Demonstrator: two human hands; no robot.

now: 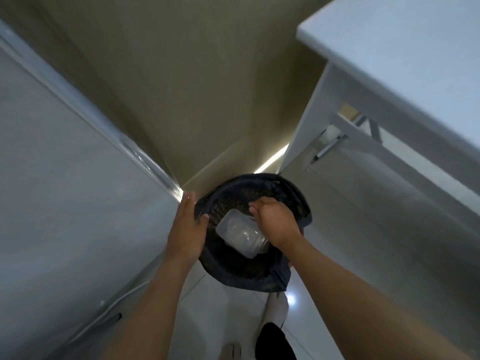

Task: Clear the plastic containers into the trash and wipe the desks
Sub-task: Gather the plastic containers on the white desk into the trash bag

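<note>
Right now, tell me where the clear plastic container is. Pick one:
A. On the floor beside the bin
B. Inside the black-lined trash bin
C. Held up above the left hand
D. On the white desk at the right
B: the clear plastic container lies inside the trash bin, under the right hand, while the left hand holds the bin's rim.

No readable text, labels, brands, numbers or signs anywhere in view.
</note>
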